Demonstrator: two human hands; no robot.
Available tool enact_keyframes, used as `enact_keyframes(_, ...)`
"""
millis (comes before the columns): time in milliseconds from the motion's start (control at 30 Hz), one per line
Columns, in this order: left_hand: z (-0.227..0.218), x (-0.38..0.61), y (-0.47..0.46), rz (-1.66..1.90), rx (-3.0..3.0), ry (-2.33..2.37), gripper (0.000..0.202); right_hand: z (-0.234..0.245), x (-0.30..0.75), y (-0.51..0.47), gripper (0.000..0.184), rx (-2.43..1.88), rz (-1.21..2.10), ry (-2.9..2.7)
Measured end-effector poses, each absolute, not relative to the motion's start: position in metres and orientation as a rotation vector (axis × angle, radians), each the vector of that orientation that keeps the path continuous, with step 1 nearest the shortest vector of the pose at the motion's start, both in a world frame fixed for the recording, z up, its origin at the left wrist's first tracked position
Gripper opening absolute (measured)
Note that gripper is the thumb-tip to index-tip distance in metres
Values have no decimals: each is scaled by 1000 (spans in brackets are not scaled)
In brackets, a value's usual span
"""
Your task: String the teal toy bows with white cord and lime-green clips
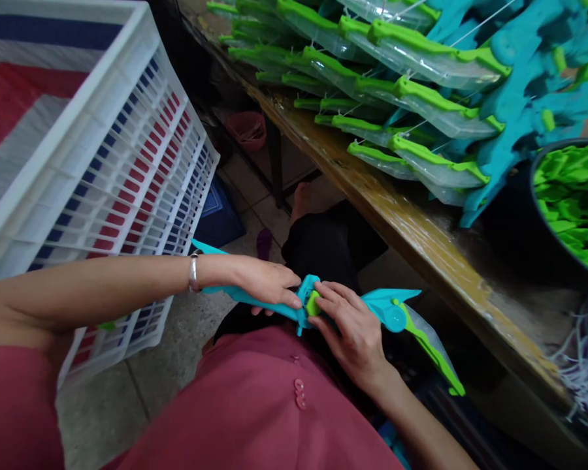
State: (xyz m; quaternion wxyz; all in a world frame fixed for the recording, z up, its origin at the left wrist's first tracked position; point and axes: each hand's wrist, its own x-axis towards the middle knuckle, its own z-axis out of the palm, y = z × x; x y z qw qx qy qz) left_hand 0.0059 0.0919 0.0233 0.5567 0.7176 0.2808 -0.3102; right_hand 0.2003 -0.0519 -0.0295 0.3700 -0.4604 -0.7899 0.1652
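Across my lap lies a turquoise plastic toy bow [385, 307] with a green-edged, clear limb [434, 349] at its right end. My left hand [264, 281], with a silver bangle at the wrist, is closed round the turquoise body left of its middle. Just to the right, my right hand [347, 320] has its fingers bent against a small lime-green piece [313, 303] set in the bow's middle. The thumb and fingertips touch that piece and the turquoise part around it. The palm side of both hands is hidden.
A white plastic basket [142, 163] with a striped lining stands at the left. On the wooden table [372, 215] are stacked several toy bows [509, 111], a dark bucket [509, 215] of green pieces [578, 202] and white strings [585, 365]. A pink bowl [247, 130] sits beneath.
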Motion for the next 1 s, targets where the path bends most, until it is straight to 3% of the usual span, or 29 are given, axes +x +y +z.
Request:
enact_keyframes(533, 30, 10, 95, -743, 1778, 624, 24, -39, 204, -43, 32, -1079, 490, -1995)
enact_keyframes(833, 29, 14, 93, -779, 1827, 653, 47, -34, 204, -44, 30, -1130, 366, -2174)
enact_keyframes(1000, 22, 13, 85, -735, 1939, 728, 49, -33, 201, -45, 20, -1211, 491, -2032)
